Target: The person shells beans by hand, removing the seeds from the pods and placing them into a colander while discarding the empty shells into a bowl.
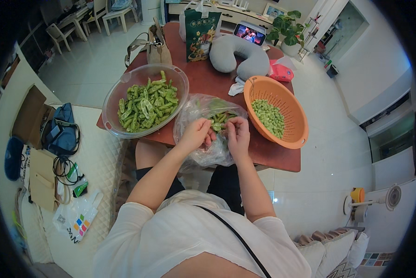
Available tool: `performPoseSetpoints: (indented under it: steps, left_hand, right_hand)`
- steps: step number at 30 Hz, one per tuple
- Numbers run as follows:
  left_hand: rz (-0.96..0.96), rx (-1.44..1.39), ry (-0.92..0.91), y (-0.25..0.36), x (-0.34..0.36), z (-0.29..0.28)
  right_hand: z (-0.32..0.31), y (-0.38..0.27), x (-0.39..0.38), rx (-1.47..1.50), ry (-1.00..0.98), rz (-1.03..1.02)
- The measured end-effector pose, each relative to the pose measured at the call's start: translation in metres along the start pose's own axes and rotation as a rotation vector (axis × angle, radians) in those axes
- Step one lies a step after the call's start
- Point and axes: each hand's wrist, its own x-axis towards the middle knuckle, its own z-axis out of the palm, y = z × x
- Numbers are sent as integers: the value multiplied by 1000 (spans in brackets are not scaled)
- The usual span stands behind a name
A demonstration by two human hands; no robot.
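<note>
Both my hands meet over a clear plastic bag (187, 111) of green bean pods at the table's near edge. Between them is a green bean pod (217, 125), one end pinched by the fingers of my left hand (198, 135). The fingertips of my right hand (238, 136) close on its other end. To the left stands a clear plastic basin (109, 105) heaped with flattened, opened-looking pods (147, 105). An orange colander (292, 111) on the right holds shelled green beans (268, 117).
Behind the bag, a grey neck pillow (256, 62) lies before a phone (249, 34) showing a video. A dark green gift bag (202, 37), a beige handbag (158, 51) and a pink packet (281, 70) are also on the reddish table (282, 160). A cluttered sofa (94, 153) lies left.
</note>
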Motion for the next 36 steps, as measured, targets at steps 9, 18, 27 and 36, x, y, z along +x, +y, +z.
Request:
performPoseSetpoints:
  steps: [9, 18, 27, 36]
  left_hand:
    - [26, 0, -10, -2, -1, -2]
    - [19, -30, -16, -4, 1, 1]
    - [86, 64, -23, -6, -3, -1]
    - [88, 55, -62, -11, -1, -3]
  right_hand:
    - [3, -2, -1, 47, -32, -82]
    - [-4, -2, -5, -47, -9, -53]
    - [-73, -86, 24, -712, 448, -626]
    - [-29, -78, 18, -748, 87, -683]
